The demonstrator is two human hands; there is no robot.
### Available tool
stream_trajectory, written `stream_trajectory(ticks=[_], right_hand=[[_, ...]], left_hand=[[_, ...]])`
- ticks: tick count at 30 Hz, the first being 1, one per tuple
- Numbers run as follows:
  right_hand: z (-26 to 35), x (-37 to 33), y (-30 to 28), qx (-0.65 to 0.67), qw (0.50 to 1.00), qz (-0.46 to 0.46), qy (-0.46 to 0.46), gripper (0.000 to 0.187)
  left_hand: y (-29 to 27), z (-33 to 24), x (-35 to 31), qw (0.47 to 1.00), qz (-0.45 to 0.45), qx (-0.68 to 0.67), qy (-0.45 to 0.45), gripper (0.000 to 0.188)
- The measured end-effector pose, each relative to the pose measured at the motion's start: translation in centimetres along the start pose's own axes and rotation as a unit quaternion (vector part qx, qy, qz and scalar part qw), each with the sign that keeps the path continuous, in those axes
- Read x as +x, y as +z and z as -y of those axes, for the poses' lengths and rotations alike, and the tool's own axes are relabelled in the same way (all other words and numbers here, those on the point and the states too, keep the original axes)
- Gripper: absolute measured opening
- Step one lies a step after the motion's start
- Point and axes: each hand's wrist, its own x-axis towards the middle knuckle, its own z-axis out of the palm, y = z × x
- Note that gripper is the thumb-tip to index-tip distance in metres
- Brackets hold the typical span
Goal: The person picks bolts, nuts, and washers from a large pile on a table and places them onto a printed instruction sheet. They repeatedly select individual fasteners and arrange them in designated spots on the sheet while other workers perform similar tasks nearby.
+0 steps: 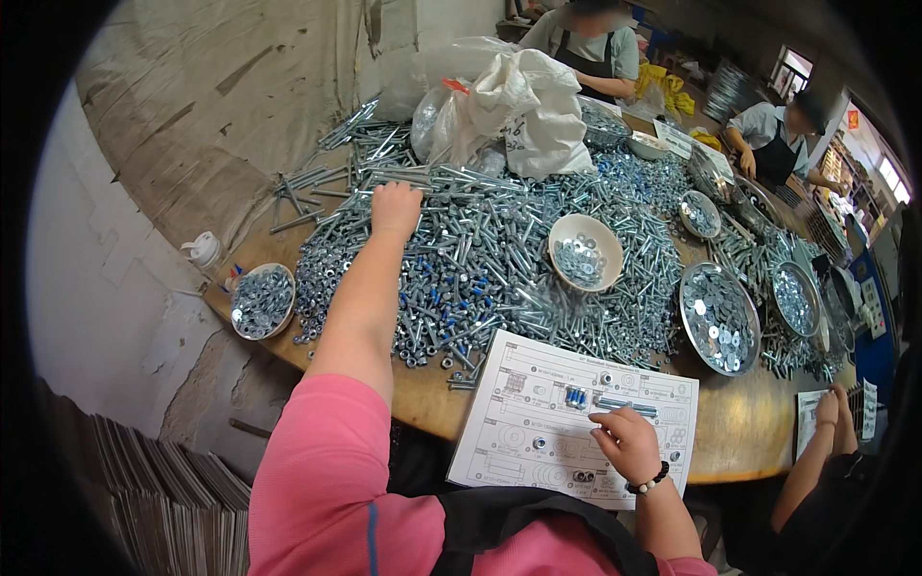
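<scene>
My left hand stretches far over the heap, its fingers bent down among long silver bolts. What they grip, if anything, is hidden. My right hand, with a beaded bracelet, is over a printed sheet with part drawings. Its fingers are loosely apart, just below a few long bolts lying on the paper. Left of those sit several short blue-banded bolts. Single nuts and a small group of dark-centred nuts also rest on the sheet.
Loose bolts and nuts cover the table. A bowl of washers stands in the heap, another bowl at the left edge. A large metal dish is right. White sacks stand behind. Co-workers sit right and far.
</scene>
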Motion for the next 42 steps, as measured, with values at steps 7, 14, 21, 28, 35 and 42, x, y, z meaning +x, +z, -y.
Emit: stream_trajectory(ticks=[7,14,21,28,35,42], right_hand=[[0.4,0.8,0.4,0.018,1.0,0.012,-0.009,0.017],[1.2,5.1,1.2,0.312,0.939,0.033,0.143,0.019],[4.0,10.0,3.2,0.726,0.654,0.115,0.176,0.05],[0.8,10.8,3.5,0.622,0.75,0.094,0.206,0.029],[-3.6,10.1,4.9,-0.051,0.998,0.019,-0.028,0.019],[-4.4,8.9,7.1,-0.151,0.982,0.0,-0.111,0.016]], left_hand=[[-2.1,1.4,-1.9,0.991,-0.061,-0.117,-0.034,0.014],[-12.1,-2.7,-5.0,0.934,-0.149,-0.325,-0.025,0.016],[-19.5,-12.3,-11.8,0.805,0.032,-0.558,0.199,0.019],[-16.6,-13.8,-15.1,0.806,-0.018,-0.459,0.373,0.036],[-14.4,-12.2,-15.8,0.85,0.045,-0.521,0.063,0.045],[-12.0,-14.4,-15.8,0.841,0.221,-0.492,0.036,0.044]])
